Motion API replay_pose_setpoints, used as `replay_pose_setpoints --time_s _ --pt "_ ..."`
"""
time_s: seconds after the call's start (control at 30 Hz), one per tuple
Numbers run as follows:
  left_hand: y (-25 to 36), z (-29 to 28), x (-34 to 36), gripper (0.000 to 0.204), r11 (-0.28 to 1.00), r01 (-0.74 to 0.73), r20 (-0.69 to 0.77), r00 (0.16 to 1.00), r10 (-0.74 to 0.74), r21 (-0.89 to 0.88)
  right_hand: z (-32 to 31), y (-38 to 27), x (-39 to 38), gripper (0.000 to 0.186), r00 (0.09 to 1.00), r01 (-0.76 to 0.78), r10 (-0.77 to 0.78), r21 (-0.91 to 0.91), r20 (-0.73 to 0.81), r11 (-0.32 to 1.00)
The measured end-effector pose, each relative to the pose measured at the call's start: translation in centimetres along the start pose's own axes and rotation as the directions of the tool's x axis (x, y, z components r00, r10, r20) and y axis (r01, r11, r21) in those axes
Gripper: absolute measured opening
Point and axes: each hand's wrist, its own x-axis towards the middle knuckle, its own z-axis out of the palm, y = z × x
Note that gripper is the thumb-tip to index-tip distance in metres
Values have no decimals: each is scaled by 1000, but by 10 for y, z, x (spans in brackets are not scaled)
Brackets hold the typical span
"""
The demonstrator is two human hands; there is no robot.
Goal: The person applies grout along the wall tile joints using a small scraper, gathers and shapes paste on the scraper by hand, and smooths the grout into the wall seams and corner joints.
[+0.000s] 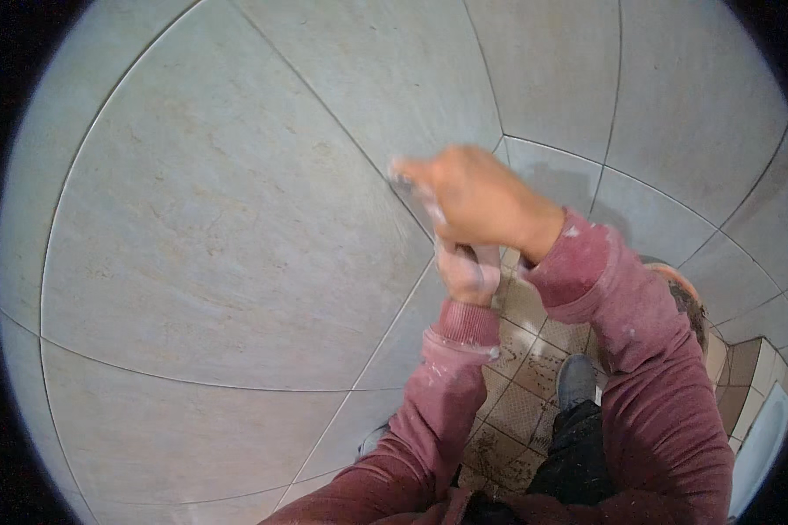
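My right hand (481, 197) is raised at the tiled wall (219, 219), its fingers bent and pressed together. Its whitened fingertips are blurred and lie over the dark joint line between two large grey tiles. Anything held in those fingers is hidden or too small to name. Just below, partly covered by the right hand, is my left hand (467, 276), smeared with a white paste. Its fingers are mostly hidden, so I cannot see what they hold. White spots mark both pink-red sleeves (578, 271).
Small brown floor tiles (517, 394), wet and dirty, lie below, with my grey shoe (576, 381) on them. A round bucket (687, 302) with a dirty inside stands right, behind my right forearm. A pale basin-like fixture (762, 446) is at the lower right. Walls meet in a corner ahead.
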Motion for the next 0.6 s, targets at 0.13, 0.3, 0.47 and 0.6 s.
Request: replay_pose_setpoints --time_s 0.13,0.3,0.47,0.6 --pt "-10 -14 -16 35 991 107 -176 977 -120 -80 17 11 -23 33 993 -104 100 62 58 993" --pt "49 42 44 35 973 -121 277 959 63 196 -40 -10 39 34 836 137 -89 49 -542 989" --pt "63 73 61 36 994 -103 474 878 73 37 -69 -18 61 9 926 158 -57 246 -374 956" --pt "45 45 51 36 997 -77 420 904 74 -10 -38 -5 46 8 915 241 -129 261 -383 935"
